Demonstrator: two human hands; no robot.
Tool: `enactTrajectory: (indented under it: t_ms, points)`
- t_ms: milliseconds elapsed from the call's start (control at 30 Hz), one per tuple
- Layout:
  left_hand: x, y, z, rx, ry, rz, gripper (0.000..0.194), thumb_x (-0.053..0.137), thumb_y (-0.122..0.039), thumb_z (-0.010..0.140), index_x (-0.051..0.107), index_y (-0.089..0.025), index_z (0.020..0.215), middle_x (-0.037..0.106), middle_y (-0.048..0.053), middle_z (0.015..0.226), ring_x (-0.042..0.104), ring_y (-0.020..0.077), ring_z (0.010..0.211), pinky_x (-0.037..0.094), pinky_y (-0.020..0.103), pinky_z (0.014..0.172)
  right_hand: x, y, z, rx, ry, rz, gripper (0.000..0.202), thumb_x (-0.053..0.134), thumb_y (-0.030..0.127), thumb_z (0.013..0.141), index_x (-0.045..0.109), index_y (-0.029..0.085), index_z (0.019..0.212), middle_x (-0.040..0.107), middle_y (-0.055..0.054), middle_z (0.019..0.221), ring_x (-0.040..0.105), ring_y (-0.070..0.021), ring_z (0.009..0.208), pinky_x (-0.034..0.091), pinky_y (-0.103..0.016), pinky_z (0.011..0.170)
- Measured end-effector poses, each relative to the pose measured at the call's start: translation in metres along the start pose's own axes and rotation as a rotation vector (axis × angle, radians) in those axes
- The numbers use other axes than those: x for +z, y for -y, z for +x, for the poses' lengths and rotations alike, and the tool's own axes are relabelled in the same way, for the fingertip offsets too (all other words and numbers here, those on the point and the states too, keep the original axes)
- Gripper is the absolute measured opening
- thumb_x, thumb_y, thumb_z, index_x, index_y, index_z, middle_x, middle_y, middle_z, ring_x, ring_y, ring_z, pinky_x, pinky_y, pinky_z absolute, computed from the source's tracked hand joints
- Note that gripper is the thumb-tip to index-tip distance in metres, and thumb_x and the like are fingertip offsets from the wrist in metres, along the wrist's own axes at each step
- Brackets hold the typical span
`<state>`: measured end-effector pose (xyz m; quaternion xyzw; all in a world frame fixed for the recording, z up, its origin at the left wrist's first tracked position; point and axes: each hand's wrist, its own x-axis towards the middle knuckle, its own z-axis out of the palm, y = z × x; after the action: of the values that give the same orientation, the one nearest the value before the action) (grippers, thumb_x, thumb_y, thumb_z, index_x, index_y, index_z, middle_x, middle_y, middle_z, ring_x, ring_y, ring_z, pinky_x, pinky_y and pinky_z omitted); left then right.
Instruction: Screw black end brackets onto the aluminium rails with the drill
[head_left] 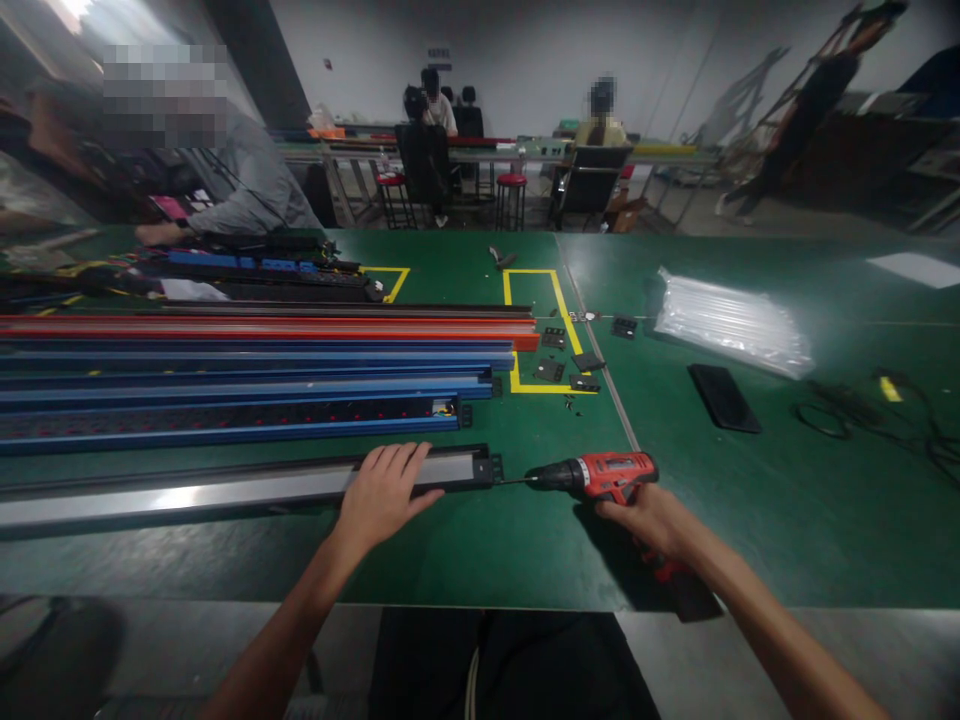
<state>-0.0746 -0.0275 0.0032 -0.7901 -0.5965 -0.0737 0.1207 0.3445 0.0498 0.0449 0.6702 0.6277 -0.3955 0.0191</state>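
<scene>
Lying along the near side of the table is a long black rail with a silver top [285, 485]. My left hand [385, 487] is wrapped over it near its right end, thumb on the near side. A black end cap [495, 469] sits at that right end. My right hand [660, 520] grips a red and black cordless drill [619, 474] by its handle. The drill points left, and its thin bit [517, 481] reaches to the end cap; whether the tip sits in a screw is too small to tell.
Several blue and red rails [375, 355] lie parallel beyond. Loose black end caps [551, 370] and small screws lie around a yellow tape outline [508, 290]. To the right are a black phone [724, 398], a plastic-wrapped bundle [727, 322] and cables [840, 410]. A co-worker [247, 170] sits opposite, left.
</scene>
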Motion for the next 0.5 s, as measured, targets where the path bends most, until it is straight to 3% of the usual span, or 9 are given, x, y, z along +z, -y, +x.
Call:
enactTrajectory:
  t_ms: [200, 500]
  points:
    - [0.0004, -0.0003, -0.0002, -0.01, -0.005, -0.021, 0.072, 0.04, -0.068, 0.1, 0.058, -0.011, 0.141, 0.068, 0.019, 0.125, 0.062, 0.0344, 0.116, 0.045, 0.049, 0.1, -0.0023, 0.0008, -0.0013, -0.032, 0.013, 0.001, 0.029, 0.065, 0.038, 0.087, 0.053, 0.022, 0.065, 0.053, 0.002, 0.058, 0.051, -0.0141, 0.055, 0.039, -0.027, 0.052]
    - [0.0006, -0.0002, -0.0003, -0.01, -0.009, -0.024, 0.071, 0.042, -0.067, 0.1, 0.057, -0.012, 0.142, 0.068, 0.019, 0.125, 0.062, 0.034, 0.116, 0.044, 0.049, 0.101, 0.0011, -0.0027, 0.0022, -0.01, -0.028, -0.034, 0.033, 0.067, 0.045, 0.085, 0.053, 0.023, 0.066, 0.058, 0.0, 0.06, 0.051, -0.0147, 0.055, 0.039, -0.028, 0.052]
